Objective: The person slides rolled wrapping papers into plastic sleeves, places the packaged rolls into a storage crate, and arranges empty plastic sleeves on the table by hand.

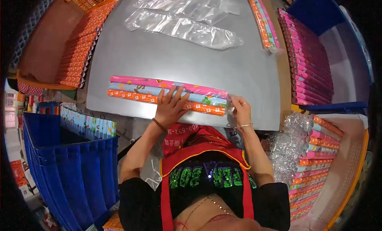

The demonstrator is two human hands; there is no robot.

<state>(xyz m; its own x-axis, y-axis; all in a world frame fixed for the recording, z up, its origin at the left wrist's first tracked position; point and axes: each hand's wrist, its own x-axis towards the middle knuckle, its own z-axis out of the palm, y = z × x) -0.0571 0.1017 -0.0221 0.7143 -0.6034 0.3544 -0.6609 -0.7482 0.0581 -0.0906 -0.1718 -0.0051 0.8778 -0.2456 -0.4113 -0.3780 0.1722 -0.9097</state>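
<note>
Three rolls, a pink roll (pixel 139 80), a light blue roll (pixel 123 87) and an orange roll (pixel 131 96), lie side by side on the grey table (pixel 179 63) near its front edge, in a clear plastic sleeve. My left hand (pixel 171 106) rests on the rolls with its fingers spread, pressing on their middle. At the right end of the rolls, my right hand (pixel 240 109) has its fingers closed on the end of the clear plastic sleeve (pixel 230 105).
Clear plastic sleeves (pixel 183 30) and a wrapped roll set (pixel 264 22) lie farther back. Roll-filled crates stand around: orange rolls (pixel 85 44) left, pink rolls (pixel 308 59) right, wrapped sets (pixel 314 163) lower right. A blue crate (pixel 71 171) stands lower left.
</note>
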